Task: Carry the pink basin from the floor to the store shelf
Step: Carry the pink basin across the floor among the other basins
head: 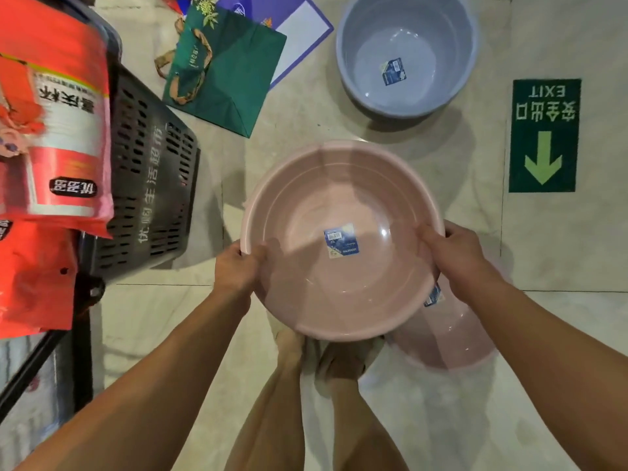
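A round pink basin [326, 198] with a blue-and-white label on its bottom hangs above the tiled floor in the middle of the view. My left hand [238, 266] grips its rim on the left, thumb inside. My right hand [455, 253] grips the rim on the right. Below it to the right a second pink basin [448, 338] rests on the floor, partly hidden by the held one and my right forearm. My legs and feet show under the held basin.
A blue-grey basin [407, 56] stands on the floor at the top. A black shopping basket [153, 185] sits on the left beside red packaged goods [51, 124] on a rack. Green and purple paper bags [224, 73] lie top centre. A green exit sign [543, 134] marks the floor on the right.
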Motion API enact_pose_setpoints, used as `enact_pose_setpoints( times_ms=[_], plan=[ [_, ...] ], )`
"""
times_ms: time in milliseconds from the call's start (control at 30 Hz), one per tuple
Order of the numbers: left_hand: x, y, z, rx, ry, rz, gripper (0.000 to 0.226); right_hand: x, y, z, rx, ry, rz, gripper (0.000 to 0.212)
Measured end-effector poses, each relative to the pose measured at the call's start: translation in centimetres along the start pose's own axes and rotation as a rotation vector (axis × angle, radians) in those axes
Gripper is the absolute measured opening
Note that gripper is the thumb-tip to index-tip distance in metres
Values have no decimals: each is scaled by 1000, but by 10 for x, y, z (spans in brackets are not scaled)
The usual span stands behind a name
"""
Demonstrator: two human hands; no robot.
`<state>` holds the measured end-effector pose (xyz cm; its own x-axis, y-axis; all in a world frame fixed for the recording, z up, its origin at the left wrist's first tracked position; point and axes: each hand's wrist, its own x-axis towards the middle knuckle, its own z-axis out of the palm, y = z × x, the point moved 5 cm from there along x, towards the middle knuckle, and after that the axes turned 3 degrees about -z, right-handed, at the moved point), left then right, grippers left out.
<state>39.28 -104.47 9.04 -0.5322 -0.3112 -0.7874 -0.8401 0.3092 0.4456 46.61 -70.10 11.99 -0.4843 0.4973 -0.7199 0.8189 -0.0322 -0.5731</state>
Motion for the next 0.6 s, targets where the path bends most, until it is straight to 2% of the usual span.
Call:
enact_pose_setpoints(
  times_ms=[300, 600],
  plan=[
    [63, -24, 30, 121, 21, -93, 7, 65, 48, 31, -98, 11, -16, 25],
    [104, -42, 38, 167, 19, -68, 22, 86, 72, 54, -164, -58, -94, 28]
  ],
)
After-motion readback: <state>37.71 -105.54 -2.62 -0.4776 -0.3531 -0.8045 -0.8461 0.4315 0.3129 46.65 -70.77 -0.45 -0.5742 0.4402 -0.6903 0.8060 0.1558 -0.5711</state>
